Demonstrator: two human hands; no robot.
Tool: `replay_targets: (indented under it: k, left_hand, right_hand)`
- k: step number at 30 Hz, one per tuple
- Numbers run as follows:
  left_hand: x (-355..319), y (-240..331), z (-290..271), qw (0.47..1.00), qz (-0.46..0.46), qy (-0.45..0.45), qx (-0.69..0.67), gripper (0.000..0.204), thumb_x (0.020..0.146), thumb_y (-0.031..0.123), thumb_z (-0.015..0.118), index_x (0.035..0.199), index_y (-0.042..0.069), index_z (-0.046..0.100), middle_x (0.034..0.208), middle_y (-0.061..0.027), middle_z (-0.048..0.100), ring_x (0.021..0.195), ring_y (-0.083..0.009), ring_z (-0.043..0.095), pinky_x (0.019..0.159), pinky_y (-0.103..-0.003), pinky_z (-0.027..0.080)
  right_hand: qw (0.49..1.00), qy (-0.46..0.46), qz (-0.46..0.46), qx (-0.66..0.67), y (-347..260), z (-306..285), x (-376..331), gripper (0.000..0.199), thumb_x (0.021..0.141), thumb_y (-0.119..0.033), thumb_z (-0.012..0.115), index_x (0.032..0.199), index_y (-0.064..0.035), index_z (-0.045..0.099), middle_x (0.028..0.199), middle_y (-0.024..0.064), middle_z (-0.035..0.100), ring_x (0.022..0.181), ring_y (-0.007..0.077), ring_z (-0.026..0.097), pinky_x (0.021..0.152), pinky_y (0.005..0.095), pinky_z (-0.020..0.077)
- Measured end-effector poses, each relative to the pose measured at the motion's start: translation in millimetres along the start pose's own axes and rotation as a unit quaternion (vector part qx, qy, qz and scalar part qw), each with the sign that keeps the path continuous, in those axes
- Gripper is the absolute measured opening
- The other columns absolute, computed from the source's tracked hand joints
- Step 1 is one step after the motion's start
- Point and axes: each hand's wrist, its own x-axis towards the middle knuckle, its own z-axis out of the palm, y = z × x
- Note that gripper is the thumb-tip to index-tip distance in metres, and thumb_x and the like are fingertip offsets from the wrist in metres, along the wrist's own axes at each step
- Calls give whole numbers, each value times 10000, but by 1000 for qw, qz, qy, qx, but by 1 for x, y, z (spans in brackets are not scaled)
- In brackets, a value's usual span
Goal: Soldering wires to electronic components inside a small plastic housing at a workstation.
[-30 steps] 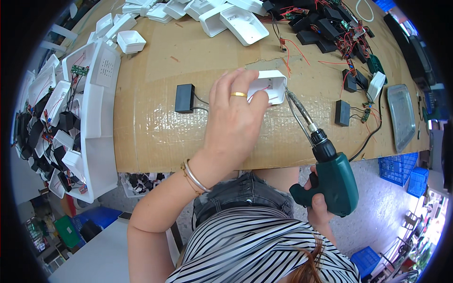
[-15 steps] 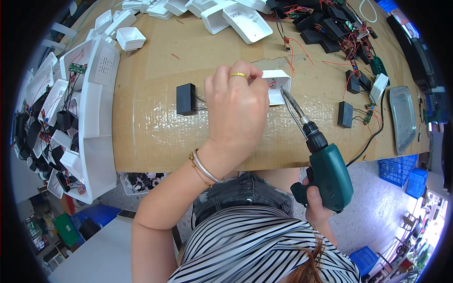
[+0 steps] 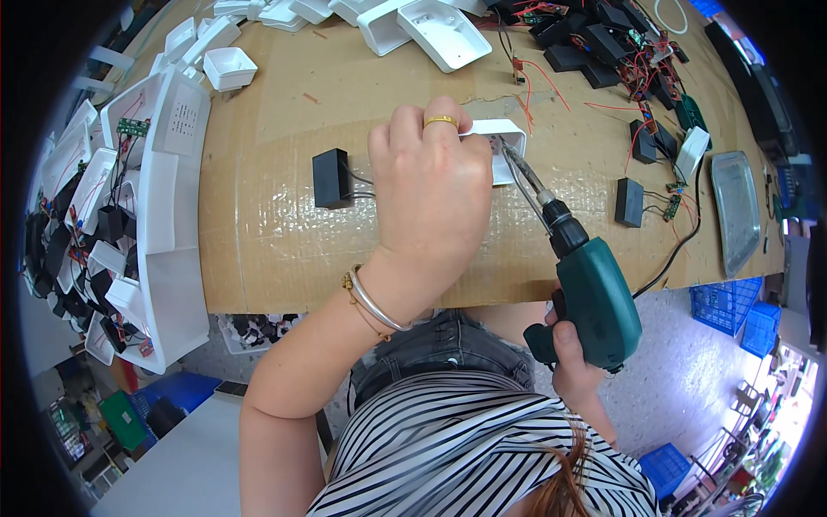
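White box (image 3: 510,129), upper centre: left hand (image 3: 431,185) covers its left end, fingertip hold cannot be told; right hand (image 3: 575,369) grips green soldering gun (image 3: 600,297), tip at box opening. Cardboard (image 3: 276,250) spans the room down to its front edge.

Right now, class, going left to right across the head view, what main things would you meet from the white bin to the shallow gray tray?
White bin, black box with wires, left hand, green pistol-shaped tool, shallow gray tray.
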Motion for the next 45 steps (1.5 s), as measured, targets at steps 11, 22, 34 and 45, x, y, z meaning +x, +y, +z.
replay_targets:
  k: [11, 22, 34, 45]
  left_hand:
    - [3, 3, -3, 999, 4, -35, 32, 85, 607, 68, 567, 625, 9, 626, 827, -82, 538, 762, -237, 482, 684, -360, 367]
    - [6, 3, -4, 998, -1, -49, 33, 93, 617, 64, 565, 641, -1, 626, 840, -90, 541, 776, -240, 486, 681, -359, 372]
    - [6, 3, -3, 998, -1, -49, 39, 88, 613, 61, 569, 643, -1, 625, 847, -88, 542, 778, -240, 485, 666, -357, 370]
    - [6, 2, -5, 998, 4, -51, 43, 84, 607, 62, 573, 644, 8, 626, 847, -82, 539, 777, -237, 481, 659, -353, 364]
  right_hand:
    - [998, 3, 9, -57, -2, -1, 2, 494, 785, -244, 641, 1173, 17, 482, 966, 82, 576, 774, 115, 528, 703, 251, 439]
    - [997, 19, -9, -77, 2, -2, 5, 457, 783, -207, 643, 1155, 15, 497, 961, 91, 592, 768, 124, 542, 714, 263, 448]
    - [995, 6, -59, -75, 5, -4, 8, 369, 796, -135, 610, 1113, 16, 497, 902, 73, 572, 730, 120, 536, 675, 254, 441]
    - [997, 24, -20, -76, 0, -1, 7, 372, 804, -142, 596, 1122, 19, 490, 883, 72, 564, 716, 122, 527, 669, 252, 434]
